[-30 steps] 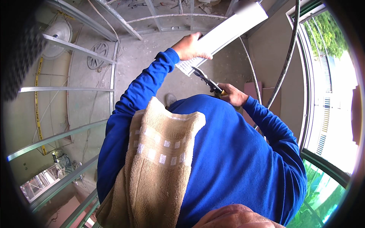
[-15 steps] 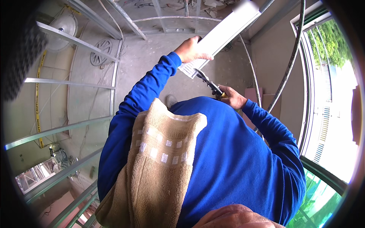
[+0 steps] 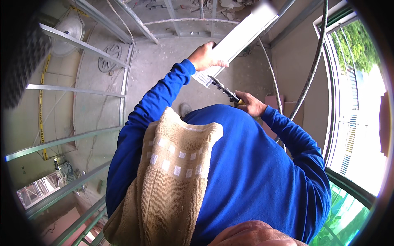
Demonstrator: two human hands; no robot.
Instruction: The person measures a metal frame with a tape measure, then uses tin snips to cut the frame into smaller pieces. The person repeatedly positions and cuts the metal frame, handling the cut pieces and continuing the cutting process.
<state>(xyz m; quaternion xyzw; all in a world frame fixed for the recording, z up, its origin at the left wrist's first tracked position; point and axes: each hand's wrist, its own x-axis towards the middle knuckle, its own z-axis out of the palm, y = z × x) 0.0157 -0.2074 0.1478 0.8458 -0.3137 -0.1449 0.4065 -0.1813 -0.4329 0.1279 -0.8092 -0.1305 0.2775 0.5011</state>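
Observation:
My left hand (image 3: 204, 58) is closed round a long white strip (image 3: 244, 36), apparently a metal or plastic profile, its thumb lying across the face. The strip slants up and away to the right, and a torn or crumpled-looking piece with print hangs at its near end. In my right hand (image 3: 252, 105) are tin snips (image 3: 225, 90) with dark blades and a bit of yellow on the handle. The blades reach the near end of the strip, just below my left hand. Whether they are closed through it cannot be made out.
Metal studs (image 3: 78, 88) frame the left side, with yellow caution tape (image 3: 42, 110) behind them. Hoses or cables (image 3: 314, 61) hang at the right beside a window (image 3: 353, 102). A tan towel (image 3: 176, 176) hangs over my left shoulder. Debris (image 3: 234, 6) lies at the far end.
The white strip and my left hand have shifted slightly down and to the left. The tips of the snips have moved a little with them; both hands keep their hold.

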